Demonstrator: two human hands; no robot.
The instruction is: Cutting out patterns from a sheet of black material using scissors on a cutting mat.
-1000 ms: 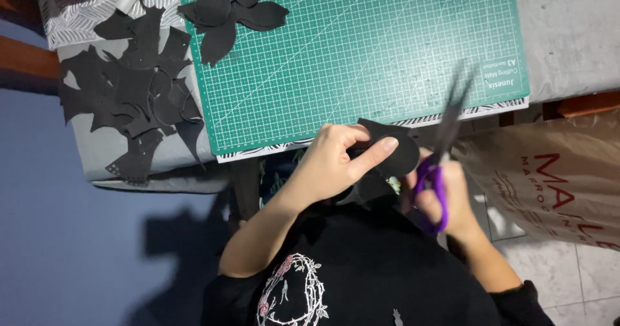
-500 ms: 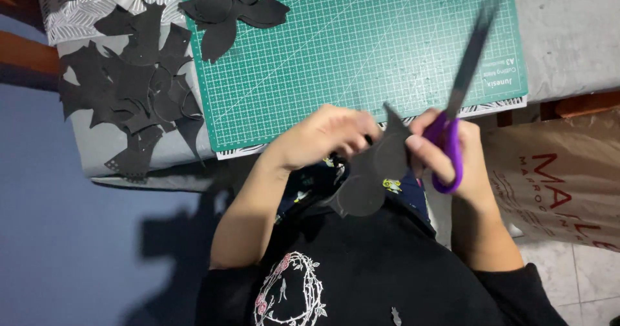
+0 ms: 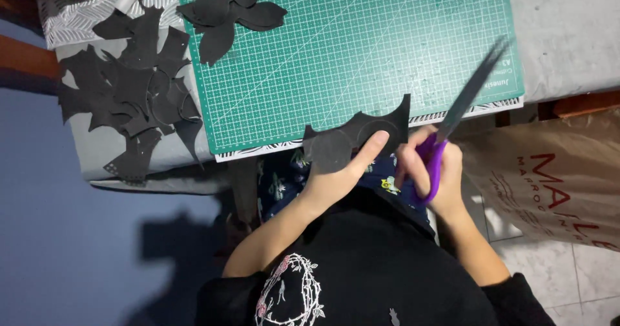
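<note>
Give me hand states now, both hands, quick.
Left hand: closed on the black paper cutout, thumb across its top.
Right hand: closed around the purple-handled scissors, blades pointing up over the green cutting mat.

**Matt paper, plastic handles, dull blades**

The black sheet (image 3: 352, 142) in the left hand (image 3: 339, 177) looks like matt, smooth paper or thin foam. The scissors (image 3: 452, 129) have glossy purple plastic handles and dark metal blades. The green cutting mat (image 3: 361, 48) is smooth and faintly shiny. The brown bag (image 3: 549, 177) is creased paper.
</note>
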